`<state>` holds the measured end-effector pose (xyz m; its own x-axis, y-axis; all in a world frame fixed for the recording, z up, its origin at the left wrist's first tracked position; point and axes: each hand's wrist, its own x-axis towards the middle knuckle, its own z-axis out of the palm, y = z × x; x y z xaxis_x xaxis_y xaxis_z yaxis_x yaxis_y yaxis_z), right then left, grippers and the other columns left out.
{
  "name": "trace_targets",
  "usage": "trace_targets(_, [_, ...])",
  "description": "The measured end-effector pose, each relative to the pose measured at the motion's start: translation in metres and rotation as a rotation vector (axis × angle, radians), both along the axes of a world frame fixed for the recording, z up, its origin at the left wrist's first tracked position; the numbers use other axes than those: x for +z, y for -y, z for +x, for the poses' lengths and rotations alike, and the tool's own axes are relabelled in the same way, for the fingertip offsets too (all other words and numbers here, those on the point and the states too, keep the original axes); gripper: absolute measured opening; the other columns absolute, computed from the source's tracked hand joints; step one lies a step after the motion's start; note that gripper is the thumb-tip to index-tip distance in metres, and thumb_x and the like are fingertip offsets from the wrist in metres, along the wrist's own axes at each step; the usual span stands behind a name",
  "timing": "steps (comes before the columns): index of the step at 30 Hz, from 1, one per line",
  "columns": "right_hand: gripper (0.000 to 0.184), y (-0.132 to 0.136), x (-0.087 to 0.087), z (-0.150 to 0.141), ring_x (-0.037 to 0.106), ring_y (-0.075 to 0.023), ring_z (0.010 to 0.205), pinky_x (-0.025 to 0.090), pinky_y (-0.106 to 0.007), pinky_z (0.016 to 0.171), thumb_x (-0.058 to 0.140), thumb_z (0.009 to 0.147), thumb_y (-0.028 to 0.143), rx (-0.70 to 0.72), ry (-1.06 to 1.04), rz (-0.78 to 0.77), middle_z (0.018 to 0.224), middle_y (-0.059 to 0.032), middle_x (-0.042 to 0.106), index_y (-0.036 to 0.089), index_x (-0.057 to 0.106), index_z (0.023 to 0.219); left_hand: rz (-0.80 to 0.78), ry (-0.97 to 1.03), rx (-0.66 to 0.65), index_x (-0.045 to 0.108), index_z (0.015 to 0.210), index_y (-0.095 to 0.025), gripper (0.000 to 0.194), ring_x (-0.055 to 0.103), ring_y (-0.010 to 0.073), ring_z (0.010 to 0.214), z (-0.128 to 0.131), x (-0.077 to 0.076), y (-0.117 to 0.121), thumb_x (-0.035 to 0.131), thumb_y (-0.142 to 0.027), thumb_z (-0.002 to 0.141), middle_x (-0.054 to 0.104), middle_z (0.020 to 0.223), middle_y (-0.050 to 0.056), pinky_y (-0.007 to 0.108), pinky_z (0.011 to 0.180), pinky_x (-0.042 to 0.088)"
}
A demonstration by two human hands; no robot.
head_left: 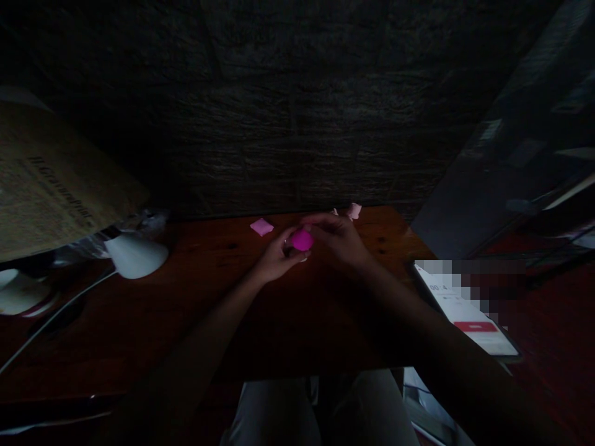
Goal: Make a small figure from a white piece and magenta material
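Over the middle of the wooden table, my left hand point(277, 255) is closed around a bright magenta rounded piece point(302, 240), its thumb on the near side. The material of that piece cannot be made out in the dim light. My right hand point(335, 234) reaches in from the right, with bent fingers pinching at the top edge of the same piece. A small pale bit shows just below it. To the left of my hands lies a flat pink squarish piece point(261, 227). Behind my right hand rests a pale pink piece point(354, 210), with another bit partly hidden beside it.
The wooden table point(199, 310) meets a dark textured wall point(297, 124). A white cone-shaped object point(137, 255) with a cable, a cup point(21, 291) and a printed brown paper bag point(51, 179) are at left. A lit phone-like screen point(469, 316) lies at right.
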<state>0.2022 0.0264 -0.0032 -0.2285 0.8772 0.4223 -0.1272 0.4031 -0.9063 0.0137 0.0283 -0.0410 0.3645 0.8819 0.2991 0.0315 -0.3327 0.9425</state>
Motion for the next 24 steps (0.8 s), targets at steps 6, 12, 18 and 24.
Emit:
trace_targets(6, [0.032, 0.002, -0.009, -0.010, 0.070, -0.0190, 0.095, 0.057, -0.037, 0.090, 0.079, 0.082, 0.047, -0.045, -0.089, -0.081, 0.106, -0.0026, 0.078, 0.028, 0.078, 0.109, -0.020, -0.031, 0.047, 0.062, 0.123, -0.016, 0.055, 0.071, 0.0257, 0.107, -0.003, 0.003, -0.002, 0.082, -0.031, 0.074, 0.073, 0.121, 0.013, 0.041, 0.096, 0.056])
trace_targets(12, [0.028, 0.007, -0.007, -0.015, 0.070, -0.0198, 0.103, 0.057, -0.037, 0.095, 0.076, 0.086, 0.042, 0.075, -0.078, -0.057, 0.116, -0.0030, 0.077, 0.029, 0.078, 0.111, 0.007, -0.051, 0.067, 0.061, 0.121, -0.017, 0.058, 0.071, 0.0244, 0.106, -0.003, 0.004, -0.002, 0.085, -0.030, 0.070, 0.073, 0.120, 0.012, 0.040, 0.095, 0.056])
trace_targets(18, [0.031, 0.003, -0.008, -0.013, 0.071, -0.0179, 0.097, 0.059, -0.032, 0.085, 0.079, 0.084, 0.042, 0.076, -0.131, -0.131, 0.115, -0.0033, 0.078, 0.026, 0.078, 0.111, -0.027, -0.047, -0.004, 0.059, 0.127, -0.020, 0.061, 0.069, 0.0247, 0.112, -0.004, 0.005, 0.000, 0.083, -0.031, 0.072, 0.070, 0.127, 0.010, 0.040, 0.096, 0.057])
trace_targets(24, [0.028, 0.000, -0.004, -0.008, 0.070, -0.0165, 0.089, 0.057, -0.028, 0.073, 0.081, 0.082, 0.044, 0.053, -0.144, -0.155, 0.110, -0.0045, 0.079, 0.025, 0.079, 0.103, -0.050, -0.072, -0.002, 0.059, 0.126, -0.019, 0.061, 0.070, 0.0252, 0.108, -0.002, 0.008, 0.003, 0.085, -0.032, 0.072, 0.073, 0.123, 0.010, 0.039, 0.092, 0.057])
